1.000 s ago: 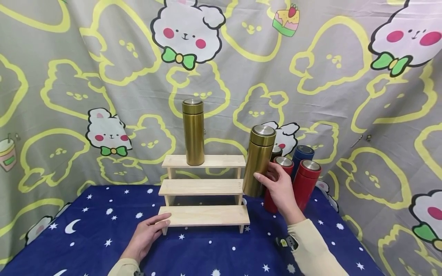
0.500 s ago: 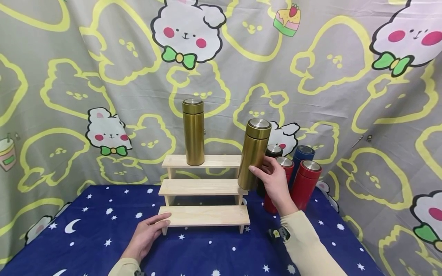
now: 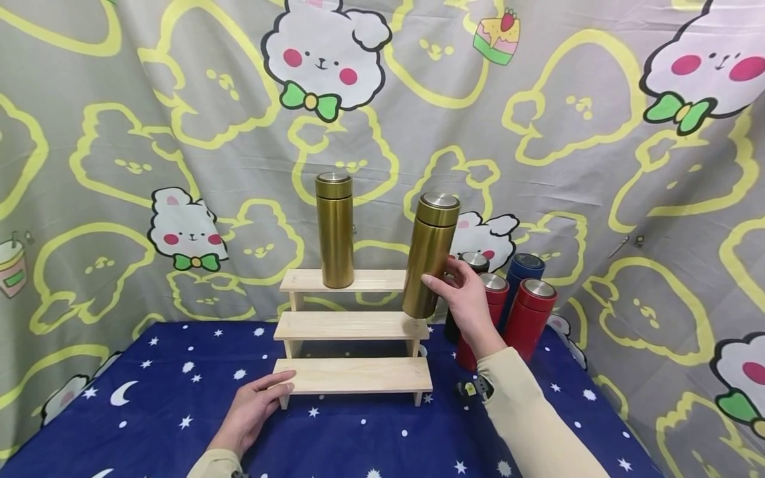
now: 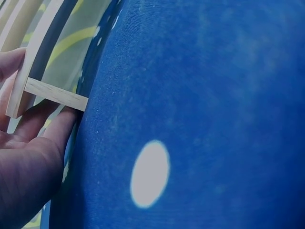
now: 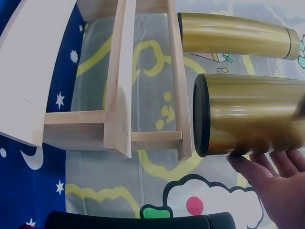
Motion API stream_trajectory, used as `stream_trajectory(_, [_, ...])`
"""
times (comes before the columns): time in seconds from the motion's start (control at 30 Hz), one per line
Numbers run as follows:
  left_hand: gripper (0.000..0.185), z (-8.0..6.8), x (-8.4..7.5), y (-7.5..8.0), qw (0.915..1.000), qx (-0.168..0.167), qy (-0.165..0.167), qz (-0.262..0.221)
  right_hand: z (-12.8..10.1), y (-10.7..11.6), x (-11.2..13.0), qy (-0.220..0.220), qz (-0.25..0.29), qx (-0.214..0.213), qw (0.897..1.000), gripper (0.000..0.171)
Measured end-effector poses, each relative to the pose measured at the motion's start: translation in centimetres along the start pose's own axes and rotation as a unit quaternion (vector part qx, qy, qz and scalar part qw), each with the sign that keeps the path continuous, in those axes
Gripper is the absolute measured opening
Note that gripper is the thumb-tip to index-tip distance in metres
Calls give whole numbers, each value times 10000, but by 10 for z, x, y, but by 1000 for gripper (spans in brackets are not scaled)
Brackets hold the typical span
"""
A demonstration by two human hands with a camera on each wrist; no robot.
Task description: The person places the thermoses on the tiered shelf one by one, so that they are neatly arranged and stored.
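My right hand [image 3: 472, 305] holds a gold thermos [image 3: 425, 265] by its side, tilted a little, over the right end of a three-step wooden display stand [image 3: 352, 325]. In the right wrist view, the thermos's black base [image 5: 202, 114] is apart from the top step, with the fingers along its underside. A second gold thermos [image 3: 335, 232] stands upright on the top step, left of its middle. My left hand [image 3: 251, 405] grips the bottom step's left end. In the left wrist view, the thumb and fingers lie on opposite sides of that board [image 4: 24, 90].
Right of the stand are two red thermoses [image 3: 528, 318] [image 3: 495, 305], a blue thermos [image 3: 526, 265] and a partly hidden black thermos [image 3: 475, 261]. A dark blue star-patterned cloth [image 3: 179, 398] covers the table. Behind hangs a grey cartoon-print curtain [image 3: 239, 166].
My right hand has raised the gold thermos and moved it left, from beside the stand to over its right end. More of the black thermos shows. My left hand stays put.
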State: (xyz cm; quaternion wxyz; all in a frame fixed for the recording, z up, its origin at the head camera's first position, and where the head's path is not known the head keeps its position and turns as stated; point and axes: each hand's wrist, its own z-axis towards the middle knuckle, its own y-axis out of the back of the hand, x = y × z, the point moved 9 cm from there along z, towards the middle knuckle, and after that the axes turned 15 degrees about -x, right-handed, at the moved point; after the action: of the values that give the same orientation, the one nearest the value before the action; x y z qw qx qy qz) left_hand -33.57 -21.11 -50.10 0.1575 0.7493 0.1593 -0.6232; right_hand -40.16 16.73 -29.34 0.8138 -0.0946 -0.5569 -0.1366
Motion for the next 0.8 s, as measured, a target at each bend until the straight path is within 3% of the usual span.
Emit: stream_trajectory(0.8, [41,0,2,1,10000,-47,74,-17,41,-38,5,56,361,107,9993,62])
